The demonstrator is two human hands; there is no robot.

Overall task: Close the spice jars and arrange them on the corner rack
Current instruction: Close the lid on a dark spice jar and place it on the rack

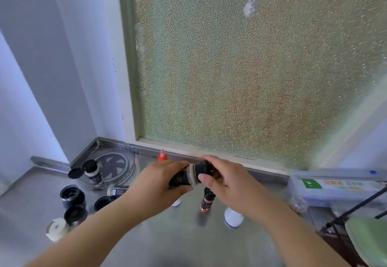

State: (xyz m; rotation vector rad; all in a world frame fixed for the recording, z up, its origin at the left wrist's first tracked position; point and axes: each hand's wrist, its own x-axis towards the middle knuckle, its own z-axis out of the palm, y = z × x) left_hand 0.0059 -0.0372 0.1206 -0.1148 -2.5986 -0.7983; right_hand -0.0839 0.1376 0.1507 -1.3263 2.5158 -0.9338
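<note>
My left hand (159,180) grips a dark-labelled spice jar (184,176) held sideways above the steel counter. My right hand (225,180) grips the jar's black cap (202,167) at its mouth. A round clear rack (117,163) sits in the back left corner, with one spice jar (93,172) standing on it, flip lid open. Another jar (117,189) lies on its side by the rack. An orange-filled jar (207,200) with a black cap stands below my hands. Dark jars (72,196) and a white-capped jar (56,229) stand at the left.
A red-capped bottle (162,156) stands by the window sill. Two white containers (233,217) sit on the steel counter (178,239). At the right are a clear plastic box (335,187), a small glass jar (298,204), a black wire frame and a green pad (368,239).
</note>
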